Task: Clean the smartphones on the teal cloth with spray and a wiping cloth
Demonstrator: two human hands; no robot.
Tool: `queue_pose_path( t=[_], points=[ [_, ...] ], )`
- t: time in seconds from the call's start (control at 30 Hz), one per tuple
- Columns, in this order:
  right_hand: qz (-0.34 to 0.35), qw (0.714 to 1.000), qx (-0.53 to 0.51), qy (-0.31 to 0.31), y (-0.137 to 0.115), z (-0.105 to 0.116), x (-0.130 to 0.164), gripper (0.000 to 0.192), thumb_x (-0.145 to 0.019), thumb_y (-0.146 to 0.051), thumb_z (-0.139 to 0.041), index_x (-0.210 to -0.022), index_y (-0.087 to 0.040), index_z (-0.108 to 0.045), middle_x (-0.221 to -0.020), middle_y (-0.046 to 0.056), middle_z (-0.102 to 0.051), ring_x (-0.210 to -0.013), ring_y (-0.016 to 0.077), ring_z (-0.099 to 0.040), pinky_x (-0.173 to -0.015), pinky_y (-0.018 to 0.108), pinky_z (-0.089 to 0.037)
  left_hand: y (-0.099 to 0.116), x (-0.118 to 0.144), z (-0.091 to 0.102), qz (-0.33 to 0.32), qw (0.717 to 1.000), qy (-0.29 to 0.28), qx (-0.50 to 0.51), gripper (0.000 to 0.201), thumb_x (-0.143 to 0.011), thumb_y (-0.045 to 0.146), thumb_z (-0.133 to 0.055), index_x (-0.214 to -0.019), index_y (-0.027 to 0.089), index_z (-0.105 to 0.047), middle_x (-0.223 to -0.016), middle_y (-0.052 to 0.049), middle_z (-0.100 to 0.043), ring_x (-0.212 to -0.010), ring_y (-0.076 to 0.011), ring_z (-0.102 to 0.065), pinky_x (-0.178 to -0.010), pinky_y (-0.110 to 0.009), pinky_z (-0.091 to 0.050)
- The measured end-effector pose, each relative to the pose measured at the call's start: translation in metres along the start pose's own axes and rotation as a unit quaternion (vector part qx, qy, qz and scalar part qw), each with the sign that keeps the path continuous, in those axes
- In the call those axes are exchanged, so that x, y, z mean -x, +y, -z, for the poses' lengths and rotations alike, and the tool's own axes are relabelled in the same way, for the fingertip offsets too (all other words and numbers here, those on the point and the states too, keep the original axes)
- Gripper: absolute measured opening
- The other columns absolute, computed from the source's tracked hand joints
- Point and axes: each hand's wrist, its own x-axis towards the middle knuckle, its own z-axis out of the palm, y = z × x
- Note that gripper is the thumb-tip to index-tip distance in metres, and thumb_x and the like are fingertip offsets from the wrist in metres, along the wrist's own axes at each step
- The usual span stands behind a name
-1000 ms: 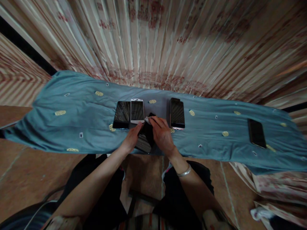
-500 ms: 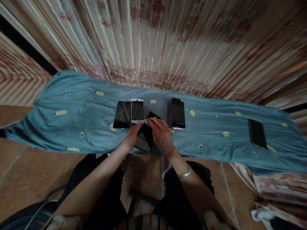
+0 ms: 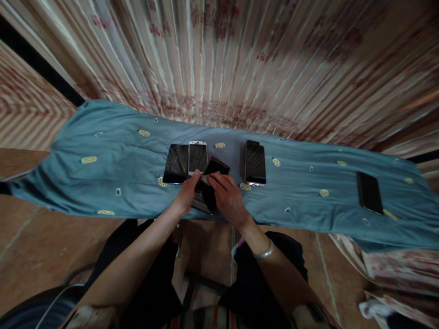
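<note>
My left hand [image 3: 186,195] is closed at the near edge of the cloth, its thumb up on a dark phone [image 3: 216,167] that lies tilted between both hands. My right hand [image 3: 229,197] bends over this phone from the right. Its fingertips pinch a small whitish piece [image 3: 205,178] against the dark surface; what it is made of is too small to tell. Under the hands lies another dark phone [image 3: 201,203], partly covered. Just beyond my left thumb rests a white-framed phone [image 3: 198,157], beside a black tablet-like device [image 3: 176,163].
A stack of dark phones [image 3: 255,163] lies right of my hands. Farther right is a single black phone [image 3: 369,192]. All rest on a blue patterned cloth [image 3: 130,160] over a narrow table. A pleated curtain [image 3: 219,59] hangs behind it.
My right hand's fingers have shifted slightly down and left with the whitish piece. More of the dark phone's far end shows. The other devices stay put; the view has moved slightly.
</note>
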Motion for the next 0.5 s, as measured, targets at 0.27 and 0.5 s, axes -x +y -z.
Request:
queue_pose_path(
  t=[0.27,0.5],
  points=[
    [-0.013,1.000,0.013,0.004,0.003,0.000,0.001,0.042,-0.100,-0.009,-0.039,-0.133,-0.014,-0.065,-0.130,0.014,-0.067,-0.122,0.0243,-0.058,-0.110,0.043,-0.051,-0.007,0.001,-0.003,0.004,1.000,-0.023,0.002,0.077,-0.062,0.084,-0.066,-0.085,0.012,-0.075,-0.089,-0.012,-0.079,-0.100,-0.0318,-0.070,-0.092,-0.040,-0.050],
    [-0.020,1.000,0.020,-0.007,0.012,-0.001,-0.003,0.044,-0.099,-0.009,-0.042,-0.137,-0.015,-0.062,-0.132,0.014,-0.067,-0.126,0.0242,-0.056,-0.112,0.043,-0.048,-0.012,0.001,-0.002,-0.018,0.998,-0.054,-0.017,0.069,-0.074,0.077,-0.062,-0.094,0.013,-0.077,-0.099,-0.012,-0.079,-0.108,-0.0313,-0.069,-0.100,-0.041,-0.048]
  ],
)
